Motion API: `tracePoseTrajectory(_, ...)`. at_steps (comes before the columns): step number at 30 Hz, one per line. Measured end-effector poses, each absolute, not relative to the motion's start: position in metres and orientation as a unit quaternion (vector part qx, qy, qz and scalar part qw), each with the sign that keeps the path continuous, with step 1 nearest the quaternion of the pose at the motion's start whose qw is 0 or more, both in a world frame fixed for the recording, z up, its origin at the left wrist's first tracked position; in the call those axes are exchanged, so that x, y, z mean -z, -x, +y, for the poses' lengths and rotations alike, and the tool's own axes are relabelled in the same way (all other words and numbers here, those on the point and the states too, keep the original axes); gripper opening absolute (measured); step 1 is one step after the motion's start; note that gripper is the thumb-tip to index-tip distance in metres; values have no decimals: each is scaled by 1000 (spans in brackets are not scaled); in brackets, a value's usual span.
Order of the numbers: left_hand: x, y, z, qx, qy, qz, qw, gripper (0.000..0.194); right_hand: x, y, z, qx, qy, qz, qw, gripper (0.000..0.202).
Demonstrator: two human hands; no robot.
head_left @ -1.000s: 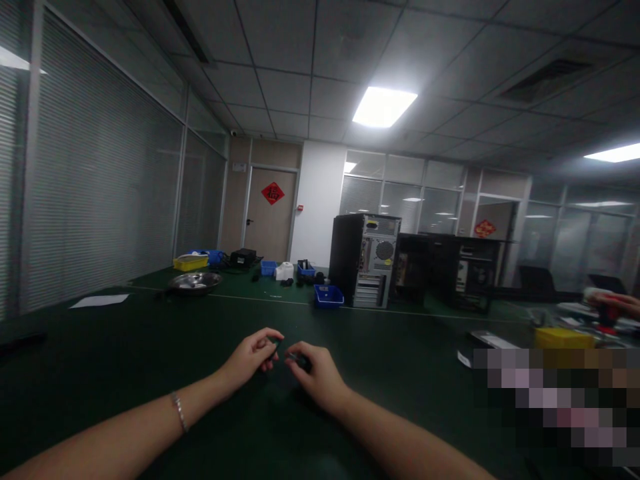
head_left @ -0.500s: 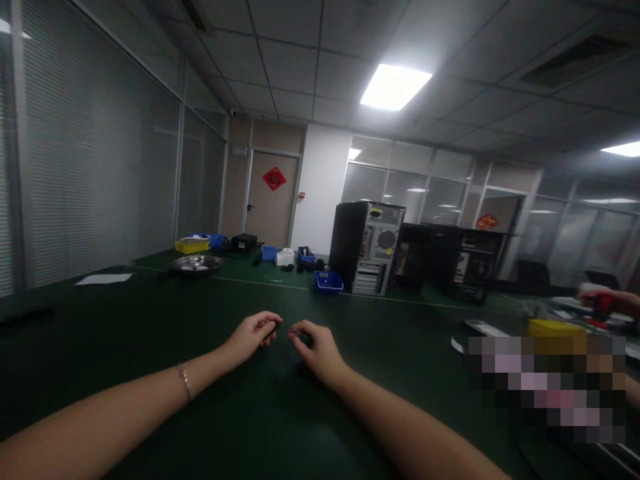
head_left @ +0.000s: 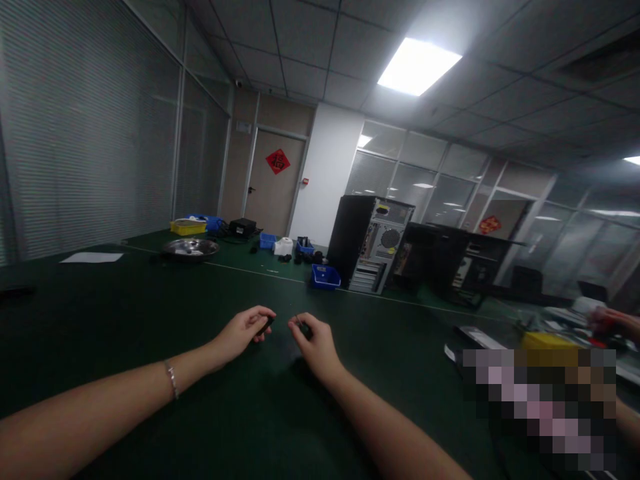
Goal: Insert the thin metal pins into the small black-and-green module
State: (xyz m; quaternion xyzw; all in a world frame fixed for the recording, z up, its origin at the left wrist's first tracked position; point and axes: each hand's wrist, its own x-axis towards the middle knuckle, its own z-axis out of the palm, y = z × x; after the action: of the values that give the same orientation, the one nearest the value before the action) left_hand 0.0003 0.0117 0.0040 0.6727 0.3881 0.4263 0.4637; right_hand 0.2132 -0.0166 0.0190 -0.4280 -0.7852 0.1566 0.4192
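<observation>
Above the dark green table (head_left: 240, 413), my left hand (head_left: 249, 328) pinches a small black piece (head_left: 267, 326) between thumb and fingers; its kind is too small to tell. My right hand (head_left: 315, 341) is just to its right, thumb and fingertips pressed together. Something thin and dark seems to show at those fingertips, but I cannot make out what it is. A narrow gap separates the two hands.
A blue bin (head_left: 325, 277) stands ahead, beside a black computer tower (head_left: 353, 243). A metal bowl (head_left: 191, 249) and a white sheet (head_left: 92, 257) lie at the left. At the right are a yellow box (head_left: 547, 341) and another person's hand (head_left: 613, 323).
The view has tilted and shifted. My hands have drawn slightly apart, the left one moving leftward, and more of the black piece shows. The grip of both hands looks unchanged.
</observation>
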Motion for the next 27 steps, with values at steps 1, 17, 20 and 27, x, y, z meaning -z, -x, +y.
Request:
tracePoseTrajectory(1, -5, -1, 11, -423, -673, 388, 466, 25, -20, -213, -15, -160, 430, -785, 416, 17)
tracePoseTrajectory(17, -4, -3, 18, -363, -681, 398, 496, 35, -14, -218, -4, -235, 423, -763, 428, 21)
tracePoseTrajectory(20, 1, -1, 22, -355, -682, 396, 502, 38, -16, -219, -8, -234, 420, -769, 421, 25)
tracePoseTrajectory(27, 6, -5, 21, -360, -661, 399, 524, 41, -13, -217, -6, -194, 462, -768, 398, 30)
